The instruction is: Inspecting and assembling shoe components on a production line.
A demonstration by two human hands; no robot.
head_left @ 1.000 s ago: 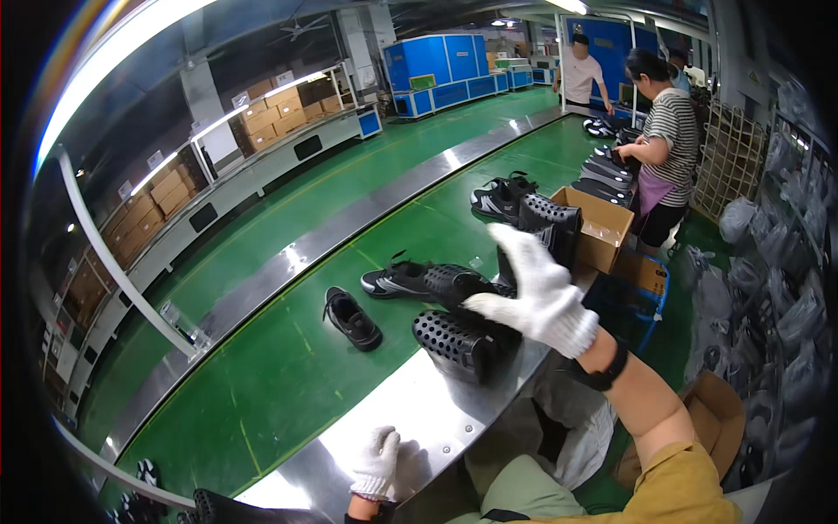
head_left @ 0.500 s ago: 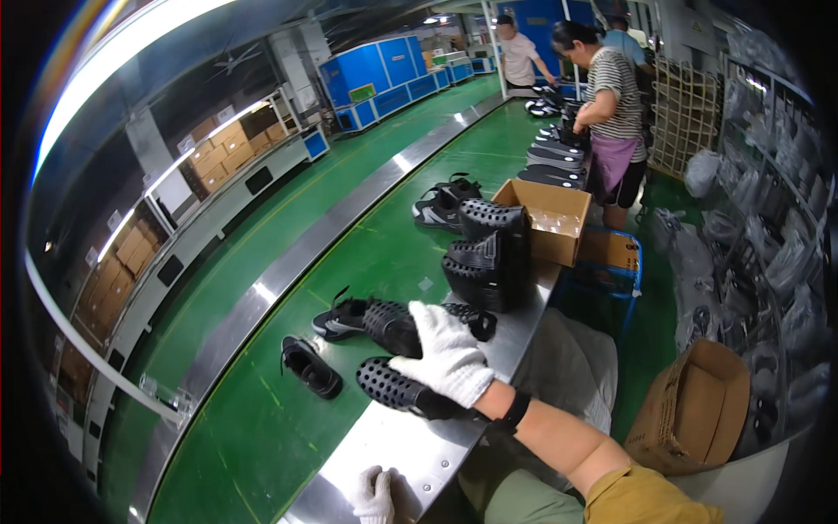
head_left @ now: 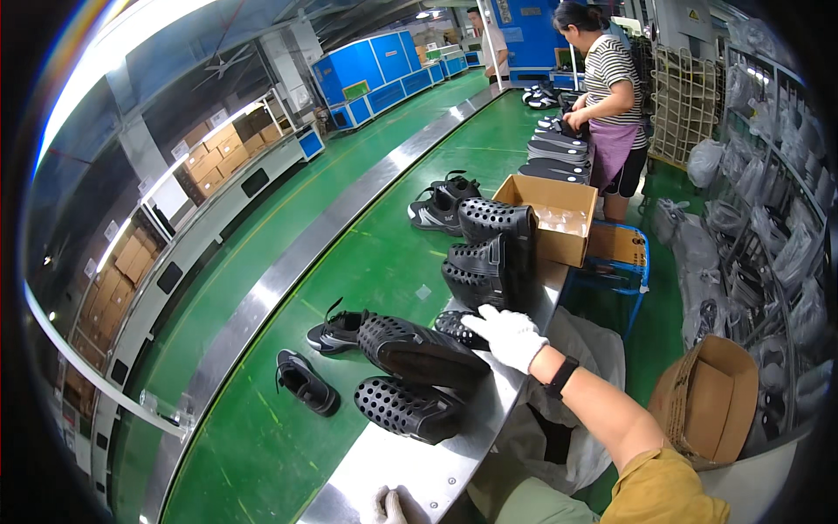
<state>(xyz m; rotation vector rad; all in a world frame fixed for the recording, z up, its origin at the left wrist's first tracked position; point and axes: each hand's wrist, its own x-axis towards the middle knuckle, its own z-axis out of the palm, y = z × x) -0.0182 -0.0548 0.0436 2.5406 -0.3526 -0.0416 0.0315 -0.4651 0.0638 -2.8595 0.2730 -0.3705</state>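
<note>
My right hand (head_left: 511,339), in a white glove, is closed on the right end of a black perforated shoe (head_left: 457,327). Just left of it, another black perforated shoe (head_left: 406,341) lies tilted, with its dark sole partly showing. Nearer to me, a third perforated shoe (head_left: 403,409) rests across the metal edge of the work surface. Only the bent, gloved fingers of my left hand (head_left: 387,506) show at the bottom, near that edge; what they hold, if anything, is hidden. Two dark lace-up shoes (head_left: 307,384) (head_left: 335,332) stand on the green surface to the left.
Ahead, more perforated shoes (head_left: 476,269) are stacked beside an open cardboard box (head_left: 559,249) and lace-up shoes (head_left: 443,206). A co-worker in a striped shirt (head_left: 613,79) handles shoes farther along. At right are a carton (head_left: 707,402) and a rack of bagged items (head_left: 781,175).
My right hand has moved right, off the nearer perforated shoes and onto the one beyond them. One nearer shoe now lies tilted. My left hand shows less, at the lower edge.
</note>
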